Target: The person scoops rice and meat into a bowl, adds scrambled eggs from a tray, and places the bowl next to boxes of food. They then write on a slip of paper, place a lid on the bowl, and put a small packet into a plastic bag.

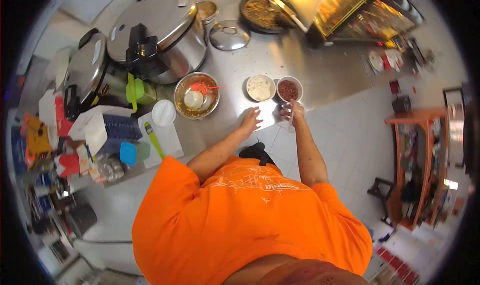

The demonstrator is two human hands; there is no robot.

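Observation:
Two white bowls stand side by side near the steel counter's front edge. The left bowl (248, 91) holds a pale, creamy-looking food (260, 87); the right bowl (301, 89) holds dark red-brown grains or crumbs (288, 90). My left hand (250, 121), bare, hovers in front of the left bowl with its fingers apart and nothing in them. Wearing a clear plastic glove, my right hand (295, 113) is just in front of the right bowl, fingers parted close to its rim. A steel mixing bowl (216, 104) with red sauce, a small white cup (193, 99) and a red utensil (215, 88) sits to the left.
Large cookers (172, 50) crowd the back left. Behind lie a metal lid (229, 35), a dark pan of food (260, 12) with tongs, and a lit display case (345, 10). A green-handled tool (154, 140) and blue-lidded container (129, 153) rest at left.

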